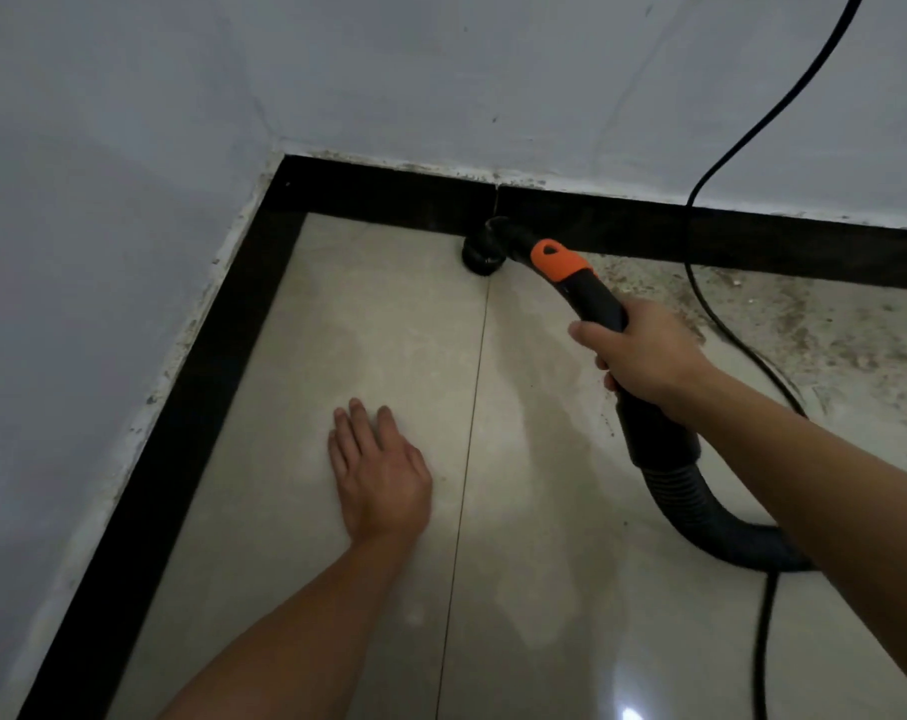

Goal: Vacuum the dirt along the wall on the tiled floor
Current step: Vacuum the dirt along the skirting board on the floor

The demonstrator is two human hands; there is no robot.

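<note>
My right hand grips the black vacuum handle, which has an orange collar. Its round black brush nozzle touches the floor against the dark skirting of the far wall. A ribbed black hose curves back under my right forearm. My left hand lies flat on a beige tile, fingers apart, holding nothing. Dark dirt and grit cover the tile along the far wall to the right of the nozzle.
Two grey-white walls meet in a corner at the upper left, with dark skirting along both. A thin black power cord runs down the far wall and across the dirty floor at the right. A grout line splits the tiles.
</note>
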